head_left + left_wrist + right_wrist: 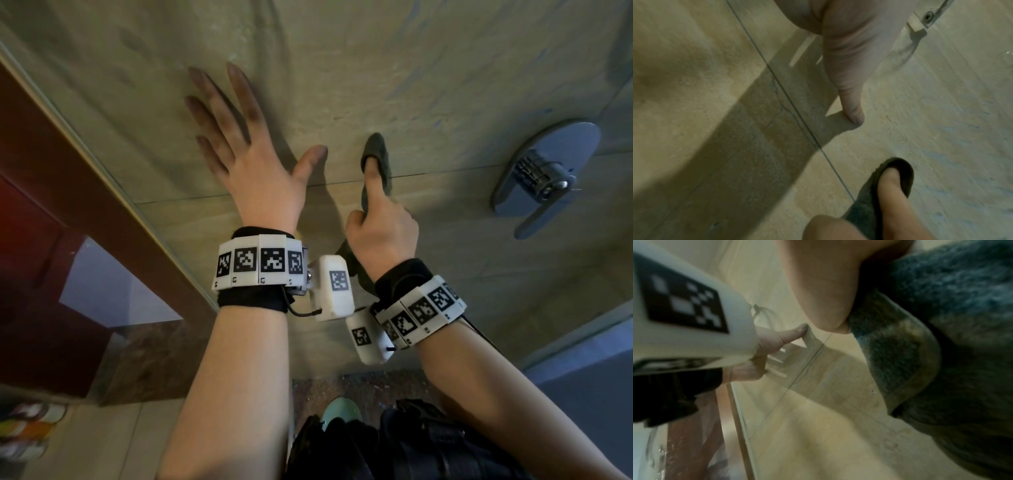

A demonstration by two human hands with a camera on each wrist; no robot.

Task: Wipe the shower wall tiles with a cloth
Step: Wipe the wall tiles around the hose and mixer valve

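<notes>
- Beige shower wall tiles (pixel 428 85) fill the scene, crossed by a thin grout line (pixel 445 171) that runs directly under the working grip.
- A metal shower mixer handle (pixel 544 178) on its oval plate sits well to the outer side of the gripping hand, clear of the cloth.
- The left hand (pixel 253 161) is splayed flat against the tile, fingers straight and holding nothing, just beside the grip on its inner side; the wrist view shows its thumb (pixel 851 97) tip touching the wall.
- The right hand (pixel 380 226) has its lower fingers curled round a dark grey terry cloth (pixel 376 154), with one finger extended and capped by the fabric, the tip pressed to the wall just beyond the grout line; a loose tail hangs back past the wrist.
- Judged from this pose, the step is fingertip wiping along the joint: steady pressure through the covered finger, short strokes following the line, fabric kept pulled taut over the tip, and the braced left hand kept off the stroke's path.
</notes>
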